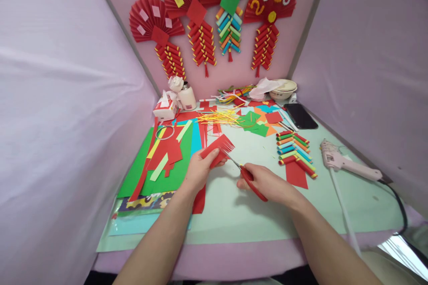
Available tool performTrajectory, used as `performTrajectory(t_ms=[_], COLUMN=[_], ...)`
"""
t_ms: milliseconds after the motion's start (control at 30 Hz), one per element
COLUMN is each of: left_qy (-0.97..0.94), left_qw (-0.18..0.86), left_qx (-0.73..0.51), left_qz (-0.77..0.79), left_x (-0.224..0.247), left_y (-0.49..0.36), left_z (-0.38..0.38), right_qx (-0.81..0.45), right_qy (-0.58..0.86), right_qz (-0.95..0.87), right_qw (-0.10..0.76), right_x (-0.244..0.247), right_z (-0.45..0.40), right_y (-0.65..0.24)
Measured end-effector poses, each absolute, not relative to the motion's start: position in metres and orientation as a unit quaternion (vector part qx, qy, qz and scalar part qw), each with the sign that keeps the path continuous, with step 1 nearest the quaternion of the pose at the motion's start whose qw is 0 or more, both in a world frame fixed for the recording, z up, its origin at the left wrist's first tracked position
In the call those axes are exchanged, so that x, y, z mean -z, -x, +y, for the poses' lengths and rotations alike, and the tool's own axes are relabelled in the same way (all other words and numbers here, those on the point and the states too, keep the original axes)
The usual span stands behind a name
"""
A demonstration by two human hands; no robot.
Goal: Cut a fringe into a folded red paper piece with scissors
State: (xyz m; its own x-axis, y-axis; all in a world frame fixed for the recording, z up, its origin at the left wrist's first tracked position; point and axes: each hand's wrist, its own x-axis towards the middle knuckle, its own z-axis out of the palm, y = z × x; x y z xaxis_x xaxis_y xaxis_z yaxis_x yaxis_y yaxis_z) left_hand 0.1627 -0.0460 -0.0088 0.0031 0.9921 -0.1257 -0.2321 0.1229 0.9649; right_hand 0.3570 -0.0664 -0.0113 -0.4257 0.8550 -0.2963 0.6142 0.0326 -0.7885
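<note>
Red paper (218, 144), pinched in your left hand (201, 168), looks light and easily torn; hold its uncut end. Your right hand (258, 177) grips the scissors (247, 174) by their handles.

Black phone (301, 116) lying flat, bowl (281, 94) just behind it, tissue box (165, 111) beside a white bottle (187, 99)

Left forearm (170, 227): my bare arm, slanting up and inward from below
Left hand (202, 165): pinching, my thumb (211, 156) laid on top, fingers (220, 163) tucked beneath
Right forearm (317, 227): bare too, reaching up and leftward from the lower right
Right hand (260, 177): curled into a grip, near my left, not touching
</note>
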Motion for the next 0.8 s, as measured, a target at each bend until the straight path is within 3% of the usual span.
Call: performTrajectory(t_ms=[800], left_qy=[-0.413], left_qw=[0.583], left_qx=[-0.508], left_qz=[0.48], left_x=[0.0112], left_y=[-0.1603], left_z=[-0.0453], right_qx=[-0.424], right_qy=[0.53], right_qz=[-0.721], right_qw=[0.138], right_x=[0.0123], right_z=[-0.0639], right_y=[-0.3582])
